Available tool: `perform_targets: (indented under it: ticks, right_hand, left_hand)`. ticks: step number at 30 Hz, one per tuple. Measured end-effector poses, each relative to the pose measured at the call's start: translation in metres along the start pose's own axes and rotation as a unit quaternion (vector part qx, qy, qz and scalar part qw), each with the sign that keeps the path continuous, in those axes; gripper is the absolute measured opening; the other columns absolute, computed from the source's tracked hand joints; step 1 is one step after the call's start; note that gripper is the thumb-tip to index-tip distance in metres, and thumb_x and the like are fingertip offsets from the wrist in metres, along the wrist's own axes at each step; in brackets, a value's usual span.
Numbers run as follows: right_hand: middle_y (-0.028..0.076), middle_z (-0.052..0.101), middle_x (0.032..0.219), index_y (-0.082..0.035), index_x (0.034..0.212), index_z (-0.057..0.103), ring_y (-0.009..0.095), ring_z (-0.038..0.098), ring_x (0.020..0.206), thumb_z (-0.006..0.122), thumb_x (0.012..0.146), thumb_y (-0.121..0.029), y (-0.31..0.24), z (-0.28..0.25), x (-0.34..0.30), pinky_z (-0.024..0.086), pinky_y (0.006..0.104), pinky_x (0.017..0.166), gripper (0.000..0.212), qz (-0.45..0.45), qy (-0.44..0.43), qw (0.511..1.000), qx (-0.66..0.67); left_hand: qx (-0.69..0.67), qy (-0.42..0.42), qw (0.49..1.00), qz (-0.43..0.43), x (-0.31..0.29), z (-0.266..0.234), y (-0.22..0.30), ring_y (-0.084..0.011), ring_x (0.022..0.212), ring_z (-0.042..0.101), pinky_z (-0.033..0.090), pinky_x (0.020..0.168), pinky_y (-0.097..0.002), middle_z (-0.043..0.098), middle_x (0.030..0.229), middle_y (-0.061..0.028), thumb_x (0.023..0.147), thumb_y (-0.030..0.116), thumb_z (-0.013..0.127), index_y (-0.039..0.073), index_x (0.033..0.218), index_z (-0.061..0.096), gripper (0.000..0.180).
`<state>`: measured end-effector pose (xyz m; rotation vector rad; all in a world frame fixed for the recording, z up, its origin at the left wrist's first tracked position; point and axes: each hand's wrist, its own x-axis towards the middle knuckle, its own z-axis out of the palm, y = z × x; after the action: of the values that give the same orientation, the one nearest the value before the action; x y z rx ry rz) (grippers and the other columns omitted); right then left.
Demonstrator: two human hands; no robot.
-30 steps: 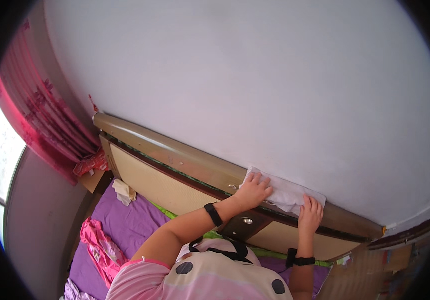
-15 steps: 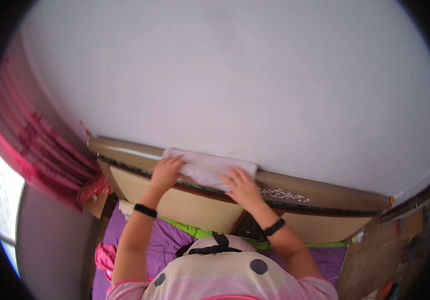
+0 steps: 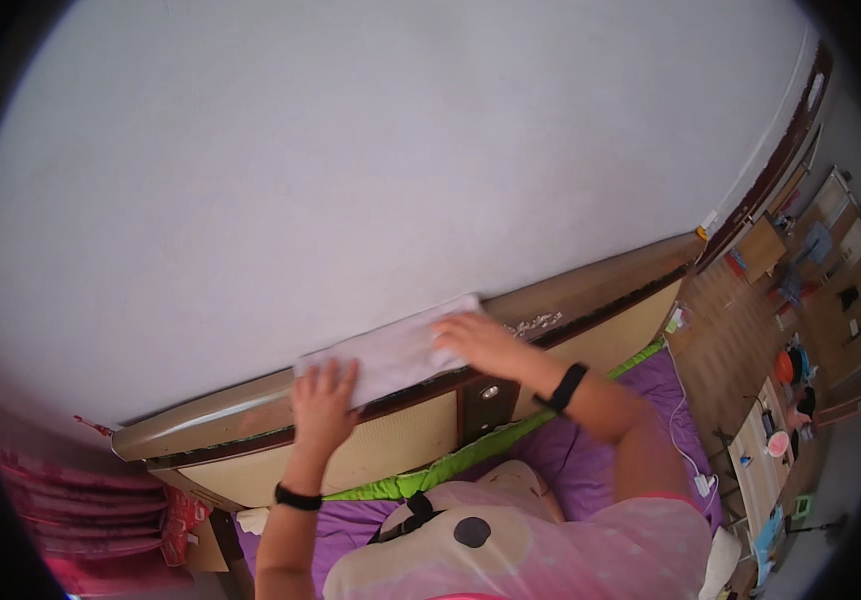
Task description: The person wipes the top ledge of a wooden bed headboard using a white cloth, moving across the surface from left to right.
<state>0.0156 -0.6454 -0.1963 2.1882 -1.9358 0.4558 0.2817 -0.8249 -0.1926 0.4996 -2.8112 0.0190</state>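
A folded pale cloth lies flat along the top ledge of the wooden headboard, against the wall. My left hand rests on its left end, fingers spread and pointing toward the wall. On the cloth's right end lies my right hand, fingers outstretched and slightly bent, palm down. A silvery beaded strand sits on the ledge just beyond the cloth's right edge, close to my right wrist. Each wrist wears a black band.
Below the headboard is a bed with a purple sheet and a green edge. A pink curtain hangs at the lower left. A white cable runs along the bed's right side. Farther right stands a cluttered table.
The view has turned, so the headboard now slants up to the right and more of the room shows there. Both hands stay on the cloth; the left now sits lower at its left end.
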Motion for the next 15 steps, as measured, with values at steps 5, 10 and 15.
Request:
perform_targets:
  ticks: [5,10,15]
  right_hand:
    - [0.008,0.054,0.129,-0.012,0.115,0.055,0.028,0.052,0.116,0.047,0.083,-0.004,0.084,-0.079,-0.061,0.044,0.037,0.096,0.033,0.074,-0.193,0.978,-0.023]
    - [0.006,0.057,0.125,-0.018,0.12,0.054,0.029,0.054,0.112,0.058,0.076,-0.003,0.133,-0.103,-0.089,0.044,0.0373,0.094,0.046,0.105,-0.283,0.953,-0.03]
    - [0.013,0.047,0.132,-0.026,0.13,0.05,0.037,0.046,0.117,0.074,0.07,-0.021,0.097,-0.105,-0.074,0.042,0.0455,0.096,0.065,0.063,-0.204,0.977,0.028]
  left_hand:
    - [-0.044,0.045,0.991,0.119,0.061,0.041,0.078,-0.039,0.117,0.045,0.038,0.097,-0.0486,0.048,0.131,-0.0154,0.072,0.016,0.063,0.014,0.134,0.047,0.064]
    - [-0.085,0.052,0.982,0.159,0.092,0.051,0.123,-0.04,0.117,0.045,0.037,0.099,-0.0502,0.048,0.131,-0.0165,0.072,0.019,0.063,0.011,0.134,0.047,0.064]
    - [-0.112,0.017,0.987,0.113,0.089,0.046,0.098,-0.0374,0.118,0.045,0.037,0.101,-0.0471,0.048,0.131,-0.0165,0.07,0.017,0.065,0.01,0.13,0.049,0.062]
